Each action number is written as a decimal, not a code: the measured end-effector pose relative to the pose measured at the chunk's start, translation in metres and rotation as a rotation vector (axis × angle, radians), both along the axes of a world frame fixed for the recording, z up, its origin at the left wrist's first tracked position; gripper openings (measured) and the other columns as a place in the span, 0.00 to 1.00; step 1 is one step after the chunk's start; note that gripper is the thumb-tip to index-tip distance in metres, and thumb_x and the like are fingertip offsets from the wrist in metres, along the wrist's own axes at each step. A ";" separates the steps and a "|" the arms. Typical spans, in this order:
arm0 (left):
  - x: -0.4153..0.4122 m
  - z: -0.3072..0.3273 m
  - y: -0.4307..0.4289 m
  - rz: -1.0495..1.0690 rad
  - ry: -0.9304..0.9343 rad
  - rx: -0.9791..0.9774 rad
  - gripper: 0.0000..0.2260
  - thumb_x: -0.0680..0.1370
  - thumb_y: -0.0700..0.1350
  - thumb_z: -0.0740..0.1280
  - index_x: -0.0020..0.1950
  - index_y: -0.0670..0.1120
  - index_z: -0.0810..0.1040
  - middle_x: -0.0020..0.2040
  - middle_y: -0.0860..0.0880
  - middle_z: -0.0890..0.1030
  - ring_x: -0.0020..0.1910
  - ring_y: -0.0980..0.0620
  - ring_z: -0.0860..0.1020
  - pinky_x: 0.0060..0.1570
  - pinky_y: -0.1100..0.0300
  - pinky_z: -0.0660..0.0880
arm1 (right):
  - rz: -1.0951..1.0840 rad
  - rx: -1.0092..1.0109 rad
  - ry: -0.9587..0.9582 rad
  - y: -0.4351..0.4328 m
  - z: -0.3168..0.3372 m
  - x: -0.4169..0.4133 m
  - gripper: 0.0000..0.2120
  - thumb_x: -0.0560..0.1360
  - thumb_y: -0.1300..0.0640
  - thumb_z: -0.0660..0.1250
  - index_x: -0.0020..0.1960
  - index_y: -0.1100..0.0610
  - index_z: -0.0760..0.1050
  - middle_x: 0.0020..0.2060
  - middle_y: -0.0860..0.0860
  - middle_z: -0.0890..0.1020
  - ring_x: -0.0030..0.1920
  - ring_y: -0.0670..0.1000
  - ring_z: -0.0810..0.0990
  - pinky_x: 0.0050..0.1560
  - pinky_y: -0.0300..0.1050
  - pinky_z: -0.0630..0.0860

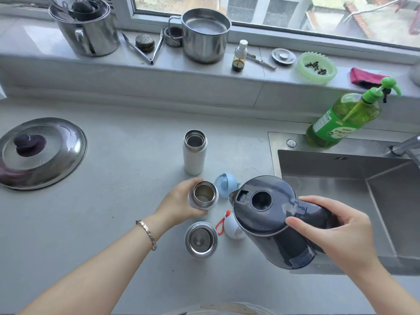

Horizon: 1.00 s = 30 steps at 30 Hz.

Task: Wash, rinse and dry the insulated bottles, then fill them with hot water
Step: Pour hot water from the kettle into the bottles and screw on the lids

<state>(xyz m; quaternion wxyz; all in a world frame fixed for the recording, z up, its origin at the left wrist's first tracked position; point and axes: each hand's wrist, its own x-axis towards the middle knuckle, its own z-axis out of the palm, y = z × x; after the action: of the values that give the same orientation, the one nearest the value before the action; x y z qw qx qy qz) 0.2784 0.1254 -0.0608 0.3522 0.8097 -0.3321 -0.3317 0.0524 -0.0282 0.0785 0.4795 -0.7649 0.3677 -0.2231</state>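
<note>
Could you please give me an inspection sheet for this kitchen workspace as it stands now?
Surface: grey counter, with a sink set in at the right.
Job's things: far bottle, middle bottle and near bottle all stand open; kettle tilted with its spout toward the middle bottle, no stream seen; blue lid and white lid lie beside them.
Clutter: pan lid at left; soap bottle by the sink; pots, tongs, spray bottle, green dish and pink cloth on the sill.
Hands: left hand grips the middle bottle; right hand holds the kettle's handle.
Cables: nothing seen.
Surroundings: window above the sill; tap at the right edge.
</note>
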 end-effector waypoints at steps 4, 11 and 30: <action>-0.009 0.008 0.007 0.049 -0.096 -0.030 0.35 0.62 0.42 0.79 0.67 0.50 0.71 0.63 0.54 0.74 0.62 0.57 0.71 0.58 0.71 0.63 | 0.079 -0.047 0.060 0.003 0.016 0.010 0.24 0.49 0.58 0.84 0.39 0.41 0.81 0.35 0.40 0.84 0.37 0.41 0.82 0.40 0.30 0.77; -0.014 0.015 0.016 0.122 -0.090 -0.023 0.34 0.59 0.47 0.78 0.64 0.54 0.73 0.60 0.54 0.76 0.60 0.55 0.73 0.59 0.59 0.70 | 0.227 -0.080 0.169 0.009 0.038 0.036 0.21 0.51 0.40 0.74 0.43 0.41 0.80 0.36 0.39 0.84 0.38 0.41 0.82 0.42 0.36 0.79; -0.007 0.012 0.026 0.120 -0.122 0.094 0.32 0.63 0.47 0.76 0.65 0.57 0.71 0.61 0.55 0.74 0.61 0.54 0.72 0.57 0.59 0.71 | 0.323 -0.304 0.395 0.011 0.065 0.058 0.13 0.55 0.46 0.78 0.39 0.42 0.80 0.32 0.38 0.82 0.35 0.42 0.81 0.41 0.38 0.76</action>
<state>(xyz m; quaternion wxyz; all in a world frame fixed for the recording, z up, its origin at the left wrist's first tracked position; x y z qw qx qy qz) 0.2711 0.1513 -0.0486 0.3122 0.8624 -0.2880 -0.2755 0.1100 -0.0172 0.1435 0.3079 -0.9052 0.2897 -0.0431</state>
